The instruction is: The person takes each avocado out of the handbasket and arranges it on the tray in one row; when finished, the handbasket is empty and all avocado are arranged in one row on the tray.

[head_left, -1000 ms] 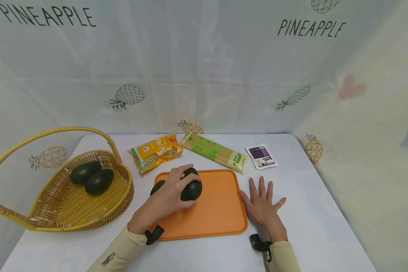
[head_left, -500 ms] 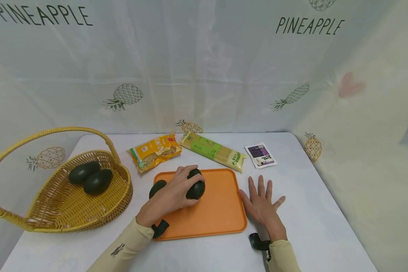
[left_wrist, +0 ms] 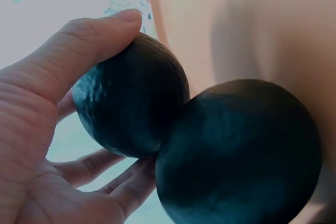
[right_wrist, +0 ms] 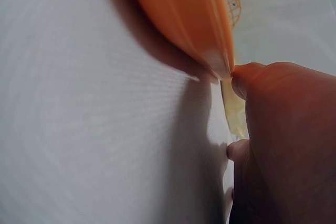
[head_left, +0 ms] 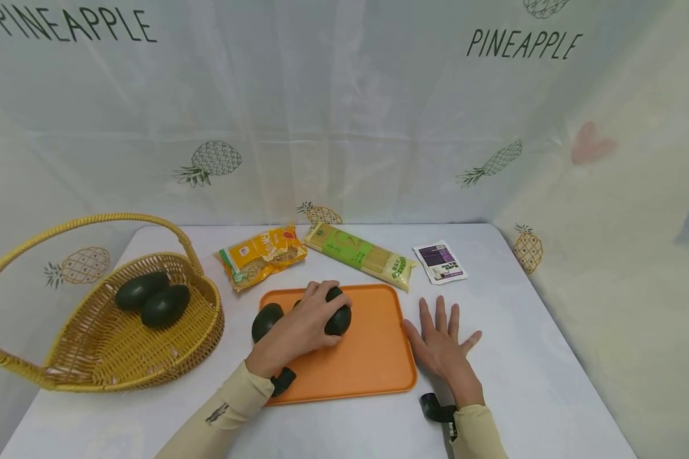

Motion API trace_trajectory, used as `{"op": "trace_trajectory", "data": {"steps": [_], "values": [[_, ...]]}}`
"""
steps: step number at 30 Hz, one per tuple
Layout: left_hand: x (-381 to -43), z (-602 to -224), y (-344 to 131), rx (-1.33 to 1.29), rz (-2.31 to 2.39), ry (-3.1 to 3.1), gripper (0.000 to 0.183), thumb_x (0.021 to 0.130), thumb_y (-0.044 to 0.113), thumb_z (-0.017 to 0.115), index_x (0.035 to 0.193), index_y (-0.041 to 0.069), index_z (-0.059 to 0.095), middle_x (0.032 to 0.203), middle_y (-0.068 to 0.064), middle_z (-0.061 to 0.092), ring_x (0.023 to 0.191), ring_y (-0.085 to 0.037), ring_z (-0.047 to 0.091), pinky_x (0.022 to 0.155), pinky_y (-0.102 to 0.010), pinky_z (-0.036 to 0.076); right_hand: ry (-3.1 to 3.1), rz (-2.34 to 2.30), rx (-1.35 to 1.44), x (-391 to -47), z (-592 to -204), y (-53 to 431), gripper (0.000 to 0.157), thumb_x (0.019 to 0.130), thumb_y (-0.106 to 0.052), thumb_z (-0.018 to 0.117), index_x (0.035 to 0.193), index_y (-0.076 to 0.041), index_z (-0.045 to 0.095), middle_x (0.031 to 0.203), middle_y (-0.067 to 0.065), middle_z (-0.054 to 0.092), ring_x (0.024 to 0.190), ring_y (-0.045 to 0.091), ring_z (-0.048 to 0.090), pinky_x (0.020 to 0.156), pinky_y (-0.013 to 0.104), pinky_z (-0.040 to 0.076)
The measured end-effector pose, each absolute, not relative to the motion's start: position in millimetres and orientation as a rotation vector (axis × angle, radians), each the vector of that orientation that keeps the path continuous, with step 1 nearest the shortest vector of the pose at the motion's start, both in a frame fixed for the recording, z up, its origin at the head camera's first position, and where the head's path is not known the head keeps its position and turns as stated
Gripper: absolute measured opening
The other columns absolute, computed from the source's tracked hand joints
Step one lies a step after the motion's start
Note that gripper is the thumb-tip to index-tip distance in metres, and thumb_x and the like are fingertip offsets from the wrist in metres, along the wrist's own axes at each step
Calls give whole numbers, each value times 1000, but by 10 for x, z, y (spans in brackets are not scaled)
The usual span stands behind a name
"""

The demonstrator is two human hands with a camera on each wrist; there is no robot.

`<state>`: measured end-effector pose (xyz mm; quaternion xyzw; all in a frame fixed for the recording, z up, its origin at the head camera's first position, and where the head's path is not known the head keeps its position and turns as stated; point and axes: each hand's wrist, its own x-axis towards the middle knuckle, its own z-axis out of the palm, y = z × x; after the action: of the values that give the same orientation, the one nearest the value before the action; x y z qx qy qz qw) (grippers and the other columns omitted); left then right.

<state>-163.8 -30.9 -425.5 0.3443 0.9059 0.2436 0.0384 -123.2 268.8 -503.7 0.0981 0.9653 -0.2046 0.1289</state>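
My left hand [head_left: 304, 325] curls its fingers and thumb round a dark green avocado [head_left: 339, 313] over the orange tray [head_left: 367, 363]. In the left wrist view the held avocado [left_wrist: 131, 98] lies between thumb and fingers, and another avocado [left_wrist: 241, 156] overlaps it in front. A second avocado [head_left: 266, 320] sits at the tray's left side, partly behind the hand. Beside the tray's right edge, my right hand [head_left: 444, 350] lies with fingers spread straight. Its thumb [right_wrist: 244, 77] reaches the tray rim [right_wrist: 226, 40] in the right wrist view.
At the left stands a yellow wicker basket [head_left: 120, 357] with a tall handle, holding two avocados [head_left: 165, 306]. Behind the tray lie an orange food packet [head_left: 262, 256], a long noodle packet [head_left: 358, 255] and a small white and purple sachet [head_left: 440, 262].
My left hand has moved a little to the right over the tray with the avocado, showing more of the avocado at the tray's left. The right hand has stayed in place.
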Motion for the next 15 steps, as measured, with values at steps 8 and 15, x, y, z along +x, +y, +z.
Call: {"op": "trace_trajectory", "data": {"steps": [8, 15], "values": [[-1654, -4327, -228, 1079, 630, 2761, 52, 89, 23, 90, 134, 16, 64, 154, -24, 49, 137, -41, 45, 93, -48, 61, 2798, -596, 288, -1242, -5034, 2690, 93, 105, -76, 28, 173, -16, 5, 179, 20, -18, 161, 51, -29, 104, 81, -37], [-1630, -4397, -202, 1093, 540, 2792, 54, 89, 24, 90, 134, 14, 62, 149, -24, 52, 137, -43, 46, 94, -48, 61, 2778, -592, 287, -1241, -5034, 2691, 92, 105, -76, 26, 173, -18, 4, 178, 19, -21, 161, 50, -30, 101, 77, -41]]}}
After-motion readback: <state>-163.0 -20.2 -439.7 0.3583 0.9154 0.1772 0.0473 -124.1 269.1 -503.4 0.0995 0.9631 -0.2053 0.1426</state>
